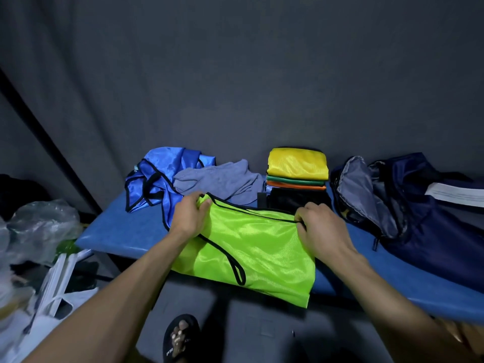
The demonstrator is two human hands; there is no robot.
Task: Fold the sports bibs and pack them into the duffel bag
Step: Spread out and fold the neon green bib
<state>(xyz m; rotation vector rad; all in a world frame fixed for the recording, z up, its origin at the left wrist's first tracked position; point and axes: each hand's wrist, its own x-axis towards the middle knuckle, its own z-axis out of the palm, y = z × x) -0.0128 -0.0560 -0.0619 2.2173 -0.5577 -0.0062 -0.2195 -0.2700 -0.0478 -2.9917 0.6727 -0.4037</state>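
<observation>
On the table (117, 239) at mid-frame, a bib (251, 255) lies at the near edge between both hands, crumpled bibs (157, 179) and a cloth (220, 179) behind-left, a folded stack (297, 166) behind-centre, the duffel bag (419, 205) right, plastic bags (39, 231) lower left.

Dim room, grey curtain wall (235, 74), blue padded bench (125, 237), grey floor (235, 323)

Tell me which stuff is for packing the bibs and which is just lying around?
For the job: green bib, gripped by left hand and right hand; blue bib; folded pile; duffel bag.

Just lying about: grey cloth; plastic bags; white paper on the duffel bag.
</observation>
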